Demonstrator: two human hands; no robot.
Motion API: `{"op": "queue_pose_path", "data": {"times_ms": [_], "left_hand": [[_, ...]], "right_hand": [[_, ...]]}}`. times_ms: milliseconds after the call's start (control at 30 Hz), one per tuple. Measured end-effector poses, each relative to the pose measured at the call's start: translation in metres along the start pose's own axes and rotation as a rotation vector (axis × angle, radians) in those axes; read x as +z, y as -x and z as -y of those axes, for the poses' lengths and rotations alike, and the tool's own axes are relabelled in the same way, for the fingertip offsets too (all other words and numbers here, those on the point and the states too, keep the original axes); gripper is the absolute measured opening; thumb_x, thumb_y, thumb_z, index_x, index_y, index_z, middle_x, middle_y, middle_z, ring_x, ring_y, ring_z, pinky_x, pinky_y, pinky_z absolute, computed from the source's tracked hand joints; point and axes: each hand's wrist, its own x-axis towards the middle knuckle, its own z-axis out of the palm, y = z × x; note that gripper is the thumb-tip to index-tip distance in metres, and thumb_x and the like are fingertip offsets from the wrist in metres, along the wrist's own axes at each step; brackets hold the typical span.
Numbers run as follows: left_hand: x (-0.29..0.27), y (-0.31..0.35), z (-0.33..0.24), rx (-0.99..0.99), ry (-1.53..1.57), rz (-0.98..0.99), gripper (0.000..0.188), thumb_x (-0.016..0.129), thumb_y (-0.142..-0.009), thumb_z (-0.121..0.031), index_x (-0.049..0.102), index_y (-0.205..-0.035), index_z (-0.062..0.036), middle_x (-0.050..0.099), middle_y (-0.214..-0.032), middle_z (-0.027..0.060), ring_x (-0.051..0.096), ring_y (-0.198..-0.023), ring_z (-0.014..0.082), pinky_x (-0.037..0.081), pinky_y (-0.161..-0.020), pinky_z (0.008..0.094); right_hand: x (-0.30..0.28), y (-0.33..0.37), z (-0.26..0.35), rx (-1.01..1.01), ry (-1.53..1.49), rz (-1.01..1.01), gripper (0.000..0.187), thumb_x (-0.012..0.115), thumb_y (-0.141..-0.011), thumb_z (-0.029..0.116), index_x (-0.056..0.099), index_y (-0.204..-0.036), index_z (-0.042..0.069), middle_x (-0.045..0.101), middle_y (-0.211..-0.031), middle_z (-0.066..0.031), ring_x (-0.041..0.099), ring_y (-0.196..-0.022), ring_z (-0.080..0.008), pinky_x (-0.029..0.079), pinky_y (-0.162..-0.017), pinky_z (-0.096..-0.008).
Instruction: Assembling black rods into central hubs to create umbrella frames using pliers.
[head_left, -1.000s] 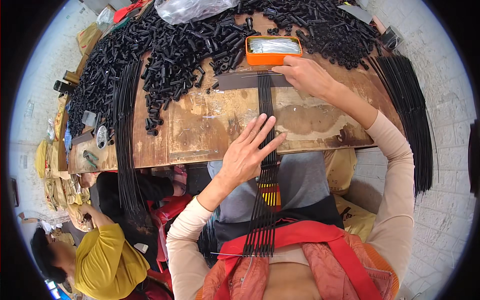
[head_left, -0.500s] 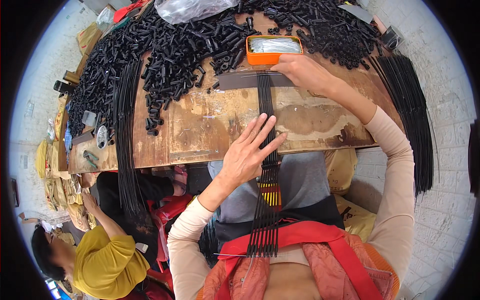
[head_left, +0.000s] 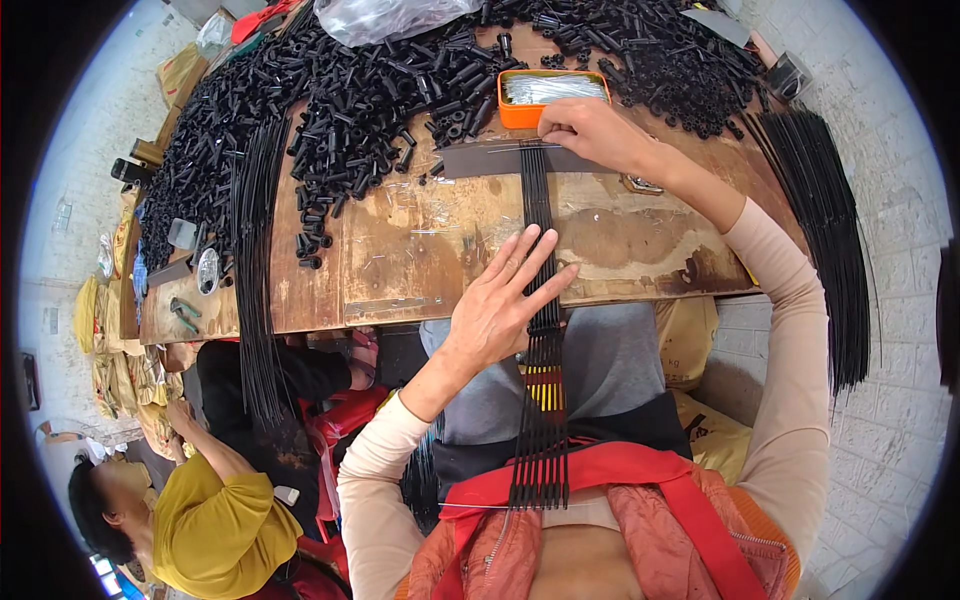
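A flat row of thin black rods [head_left: 536,195] runs from the table over its near edge to my chest, with a yellow and dark red banded part [head_left: 545,388] in the middle. My left hand [head_left: 505,300] lies on the row, fingers stretched out and apart. At the far end the rods meet a dark flat strip [head_left: 470,162]. There my right hand [head_left: 590,132] pinches the end of a thin metal pin [head_left: 500,150] lying across the rods. Another thin pin [head_left: 470,505] crosses the rods' near ends. Just beyond my right hand stands an orange box [head_left: 520,117] of silvery pins.
Heaps of short black tubes [head_left: 370,90] and small black rings [head_left: 690,85] cover the far table. Bundles of black rods hang over the edge at left [head_left: 258,250] and right [head_left: 830,240]. Green-handled pliers [head_left: 184,313] lie far left. A person in a yellow top [head_left: 215,525] sits at left.
My right hand has shifted slightly left along the strip, its fingers closer to the rods. The near ends of the rods have swung a little to the right. My left hand stays on the row.
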Motion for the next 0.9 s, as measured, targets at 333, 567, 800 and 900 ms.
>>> {"op": "queue_pose_path", "data": {"times_ms": [333,567,800,900], "left_hand": [[-0.003,0.003,-0.001,0.004,-0.008,-0.001,0.085,0.059,-0.054,0.006,0.05,-0.135,-0.0183,0.032,-0.149,0.0146,0.03,-0.139,0.0327,0.025,-0.115,0.0439],[-0.019,0.001,-0.01,-0.036,-0.058,0.13,0.092,0.07,-0.058,0.001,0.04,-0.142,-0.022,0.022,-0.154,0.0154,0.02,-0.142,0.0356,0.021,-0.114,0.0509],[-0.036,-0.031,0.039,-0.038,-0.043,-0.071,0.058,0.066,-0.082,-0.011,0.045,-0.136,-0.0121,0.031,-0.149,0.0181,0.02,-0.141,0.0399,0.021,-0.113,0.051],[0.016,-0.067,0.074,0.127,0.241,-0.169,0.039,0.06,-0.086,-0.011,0.054,-0.125,-0.0069,0.039,-0.144,0.0194,0.024,-0.14,0.0394,0.022,-0.113,0.0485]], "right_hand": [[-0.011,0.015,-0.004,0.065,0.267,0.106,0.018,0.056,-0.084,0.005,0.065,-0.099,0.002,0.065,-0.092,-0.017,0.062,-0.089,-0.0354,0.049,-0.08,-0.0425],[-0.014,0.011,0.019,-0.028,0.223,-0.112,0.028,0.06,-0.083,0.01,0.062,-0.111,0.004,0.064,-0.098,-0.0182,0.062,-0.092,-0.0347,0.049,-0.08,-0.0423],[-0.025,0.082,0.153,-0.03,-0.811,0.358,0.061,0.067,-0.082,0.017,0.045,-0.138,0.008,0.051,-0.135,-0.0108,0.051,-0.122,-0.0202,0.045,-0.098,-0.0349],[0.041,0.111,0.153,0.174,-0.814,0.285,0.037,0.062,-0.09,0.025,0.061,-0.122,0.006,0.065,-0.116,-0.0098,0.06,-0.108,-0.0192,0.046,-0.093,-0.0344]]}}
